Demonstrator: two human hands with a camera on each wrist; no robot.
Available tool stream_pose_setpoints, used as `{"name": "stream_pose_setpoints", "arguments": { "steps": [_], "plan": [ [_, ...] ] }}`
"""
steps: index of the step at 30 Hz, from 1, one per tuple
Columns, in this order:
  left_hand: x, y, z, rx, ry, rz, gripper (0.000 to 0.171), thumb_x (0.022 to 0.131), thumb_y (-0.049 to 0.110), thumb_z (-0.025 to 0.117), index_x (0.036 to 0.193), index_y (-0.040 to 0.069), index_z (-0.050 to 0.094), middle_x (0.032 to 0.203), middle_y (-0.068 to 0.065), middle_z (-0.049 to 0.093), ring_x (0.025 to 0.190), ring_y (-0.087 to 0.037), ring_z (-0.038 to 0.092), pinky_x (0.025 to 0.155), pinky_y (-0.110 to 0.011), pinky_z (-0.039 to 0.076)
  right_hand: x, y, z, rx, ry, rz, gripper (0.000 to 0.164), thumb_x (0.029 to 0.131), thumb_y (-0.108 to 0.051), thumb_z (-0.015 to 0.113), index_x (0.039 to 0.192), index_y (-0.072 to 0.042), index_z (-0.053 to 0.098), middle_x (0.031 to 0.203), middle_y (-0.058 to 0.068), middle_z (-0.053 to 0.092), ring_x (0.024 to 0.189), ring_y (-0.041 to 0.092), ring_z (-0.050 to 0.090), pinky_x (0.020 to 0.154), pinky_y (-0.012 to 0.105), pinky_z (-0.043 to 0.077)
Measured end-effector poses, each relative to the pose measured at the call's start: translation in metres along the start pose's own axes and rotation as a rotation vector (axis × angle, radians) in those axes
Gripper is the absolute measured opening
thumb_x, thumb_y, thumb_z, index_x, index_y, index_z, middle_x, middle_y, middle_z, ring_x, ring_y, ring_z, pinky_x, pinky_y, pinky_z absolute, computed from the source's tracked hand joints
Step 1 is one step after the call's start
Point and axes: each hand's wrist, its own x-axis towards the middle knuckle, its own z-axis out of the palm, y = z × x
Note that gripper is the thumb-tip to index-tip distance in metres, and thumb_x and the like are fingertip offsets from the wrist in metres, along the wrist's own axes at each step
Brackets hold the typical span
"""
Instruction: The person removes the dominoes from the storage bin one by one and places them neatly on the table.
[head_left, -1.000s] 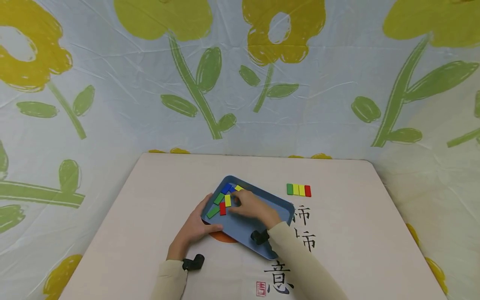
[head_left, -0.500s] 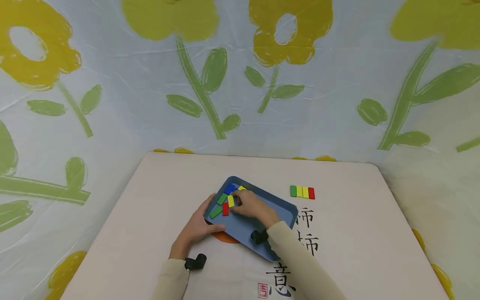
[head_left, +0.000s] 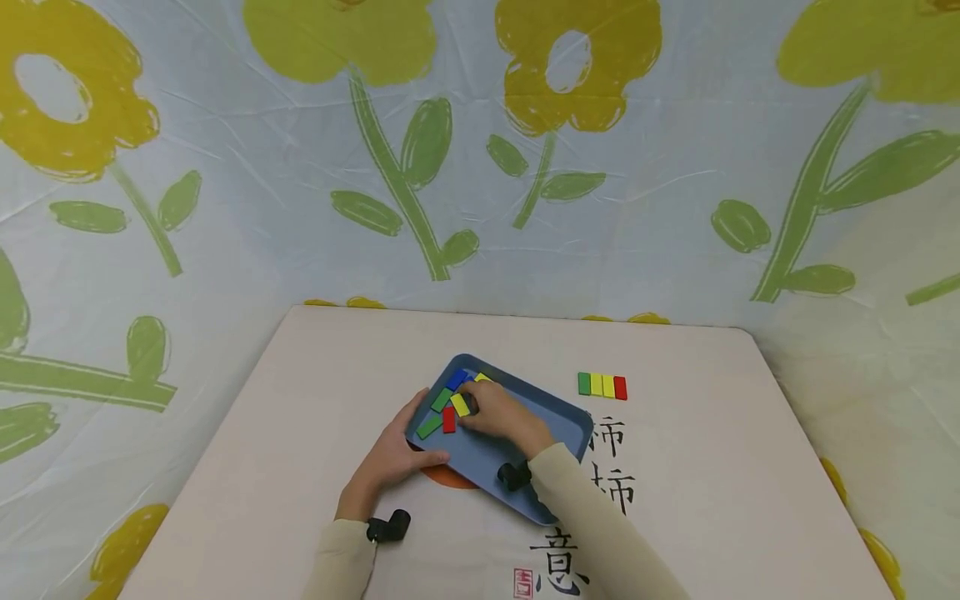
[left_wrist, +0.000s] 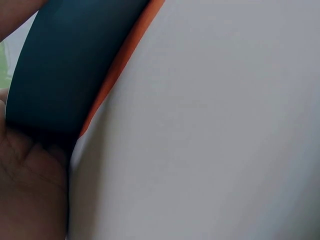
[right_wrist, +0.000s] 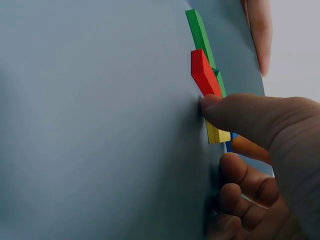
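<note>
My left hand (head_left: 393,450) grips the left end of a blue-grey tray (head_left: 487,458), thumb over the near rim; in the left wrist view the palm (left_wrist: 35,190) lies against the tray's outer wall. My right hand (head_left: 504,410) reaches into the tray and pinches a yellow block (head_left: 460,405) between thumb and index finger. In the right wrist view the thumb covers part of this yellow block (right_wrist: 218,135). Beside it lie a red block (head_left: 448,419), two green blocks (head_left: 430,427) and a blue block (head_left: 457,380). Another yellow block (head_left: 482,377) is partly hidden behind the right hand.
Right of the tray, a green, two yellow and a red block stand side by side in a row (head_left: 602,386) on the pale tabletop (head_left: 690,467). Black brush characters (head_left: 555,562) and an orange patch (head_left: 448,477) mark the cloth. A flower-print curtain (head_left: 637,233) hangs behind.
The yellow block at my right fingertips has turned from nearly upright to slanted. My left hand has kept its hold on the tray. The whole view shifted slightly.
</note>
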Motion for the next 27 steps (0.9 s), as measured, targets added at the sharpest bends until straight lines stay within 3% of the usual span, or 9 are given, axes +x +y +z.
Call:
{"name": "stream_pose_setpoints", "arguments": {
  "steps": [8, 13, 20, 27],
  "plan": [
    [0.0, 0.002, -0.001, 0.003, -0.004, 0.0, 0.112, 0.075, 0.041, 0.092, 0.164, 0.032, 0.024, 0.17, -0.006, 0.028, 0.154, -0.036, 0.03, 0.121, -0.066, 0.025, -0.002, -0.001, 0.0, -0.029, 0.0, 0.006, 0.048, 0.091, -0.023, 0.08, 0.132, -0.004, 0.066, 0.074, -0.003, 0.054, 0.064, 0.009, 0.048, 0.058, 0.021, 0.037],
    [0.001, 0.0, -0.001, 0.01, -0.006, 0.004, 0.112, 0.075, 0.041, 0.091, 0.165, 0.033, 0.023, 0.17, -0.007, 0.028, 0.154, -0.037, 0.03, 0.121, -0.067, 0.026, -0.006, -0.001, -0.003, -0.028, 0.018, 0.011, 0.049, 0.09, -0.025, 0.081, 0.131, -0.004, 0.066, 0.089, 0.002, 0.06, 0.077, 0.012, 0.053, 0.066, 0.025, 0.046],
    [0.001, -0.002, -0.001, 0.024, -0.001, -0.004, 0.112, 0.075, 0.043, 0.09, 0.165, 0.034, 0.023, 0.169, -0.008, 0.029, 0.152, -0.037, 0.033, 0.12, -0.067, 0.027, -0.017, 0.004, -0.012, 0.041, 0.081, 0.04, 0.048, 0.089, -0.022, 0.081, 0.131, -0.006, 0.066, 0.108, 0.01, 0.067, 0.094, 0.019, 0.06, 0.084, 0.038, 0.055],
    [0.001, -0.002, -0.001, 0.018, -0.008, 0.011, 0.112, 0.076, 0.04, 0.091, 0.165, 0.032, 0.023, 0.169, -0.008, 0.03, 0.152, -0.037, 0.032, 0.12, -0.067, 0.026, -0.031, 0.006, -0.029, 0.123, 0.125, 0.088, 0.049, 0.09, -0.022, 0.081, 0.133, -0.006, 0.064, 0.115, 0.009, 0.067, 0.101, 0.022, 0.062, 0.089, 0.04, 0.056]
  ]
}}
